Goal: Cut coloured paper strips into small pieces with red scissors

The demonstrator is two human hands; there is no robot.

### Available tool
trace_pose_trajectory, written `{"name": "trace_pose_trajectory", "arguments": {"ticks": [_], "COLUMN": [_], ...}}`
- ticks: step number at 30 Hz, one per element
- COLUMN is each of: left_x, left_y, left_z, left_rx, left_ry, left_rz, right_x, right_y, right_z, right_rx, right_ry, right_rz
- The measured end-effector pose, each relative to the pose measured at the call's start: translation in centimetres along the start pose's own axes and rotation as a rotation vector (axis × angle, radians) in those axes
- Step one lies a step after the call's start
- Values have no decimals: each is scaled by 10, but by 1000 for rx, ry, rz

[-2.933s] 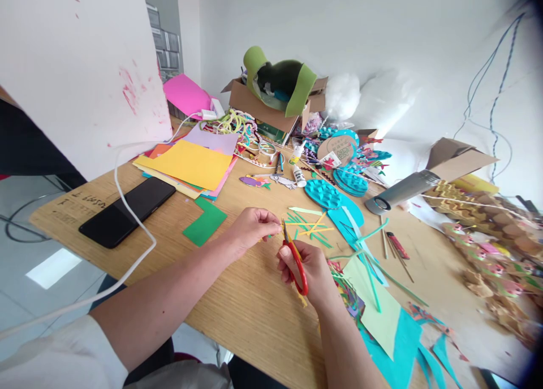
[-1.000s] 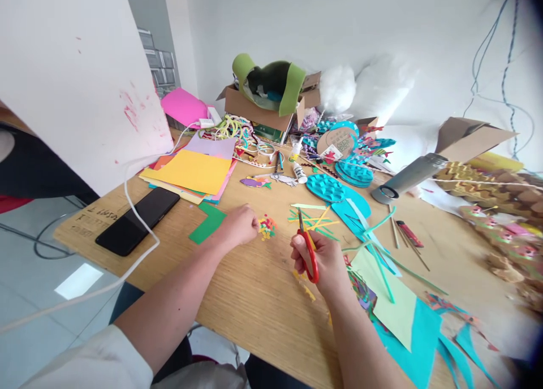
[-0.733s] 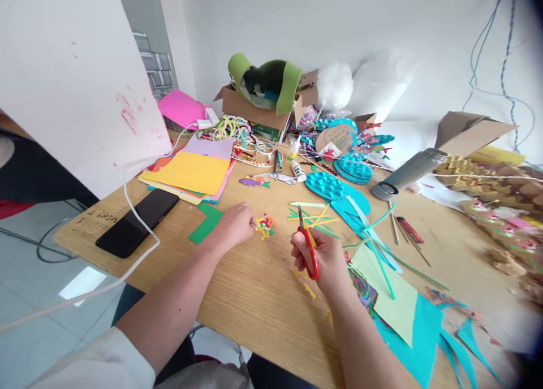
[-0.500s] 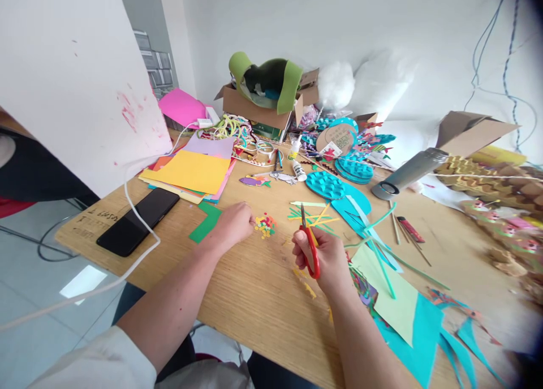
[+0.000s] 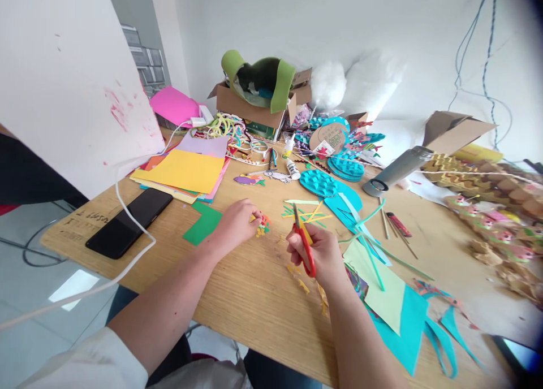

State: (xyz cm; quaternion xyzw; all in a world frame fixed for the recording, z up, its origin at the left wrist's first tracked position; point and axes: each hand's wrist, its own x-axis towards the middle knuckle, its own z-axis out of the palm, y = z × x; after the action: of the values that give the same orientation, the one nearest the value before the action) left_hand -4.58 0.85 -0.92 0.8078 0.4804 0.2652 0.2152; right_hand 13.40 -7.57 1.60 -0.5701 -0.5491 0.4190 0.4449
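Observation:
My left hand (image 5: 236, 222) is closed at the left edge of a small pile of coloured paper bits (image 5: 263, 227), fingers curled in. Whatever lies between its fingertips is too small to make out. In my right hand (image 5: 326, 254) are red-handled scissors (image 5: 308, 258), blades pointing up and away from me; something yellow shows beside them, partly hidden by the fingers. Beyond the scissors lie thin green and yellow paper strips (image 5: 314, 212). Yellow scraps (image 5: 303, 286) are scattered left of my right wrist. A green paper piece (image 5: 201, 224) lies beside my left hand.
A black phone (image 5: 129, 222) and a white cable (image 5: 153, 239) lie at the left. Coloured sheets (image 5: 195, 171) are stacked behind. Glue bottles (image 5: 292, 169), a steel flask (image 5: 399, 171) and a cardboard box (image 5: 248, 103) stand or lie farther back. Blue paper (image 5: 407, 327) covers the right front.
The whole view has shifted slightly left. My left hand has moved a little right against the paper bits, covering part of them. The scissors stay in my right hand.

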Motion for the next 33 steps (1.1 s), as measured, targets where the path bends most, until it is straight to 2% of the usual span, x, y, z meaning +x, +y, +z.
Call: {"name": "trace_pose_trajectory", "arguments": {"ticks": [3,6,9,12,14,17,24,28,31,33], "left_x": [1,2,0,-2,-3,-3,0,1,1,1], "left_y": [3,8,15,19,19,16,15,15,14,14], "left_z": [1,-5,-14,-18,-16,-8,-3,-2,-3,-4], "left_rx": [-190,-536,-888,-1071,-1103,-1072,-1065,-1089,-1152,-1183], "left_ry": [-11,-114,-261,-402,-446,-441,-384,-339,-306,-293], "left_rz": [-9,-95,-86,-61,-59,-82,-109,-173,-229,-276], "right_x": [1,3,3,1,0,-1,-2,-2,-2,-2], "right_y": [2,5,5,1,-1,-2,-1,-1,1,3], "right_z": [1,4,6,6,6,5,0,-2,-4,-6], "right_rx": [-266,-466,-494,-421,-347,-241,-20,56,141,224], "right_ry": [11,42,-28,-142,-207,-256,-295,-281,-175,37], "right_rz": [-111,-218,-230,-158,-108,-81,-69,-65,-118,-228]}}
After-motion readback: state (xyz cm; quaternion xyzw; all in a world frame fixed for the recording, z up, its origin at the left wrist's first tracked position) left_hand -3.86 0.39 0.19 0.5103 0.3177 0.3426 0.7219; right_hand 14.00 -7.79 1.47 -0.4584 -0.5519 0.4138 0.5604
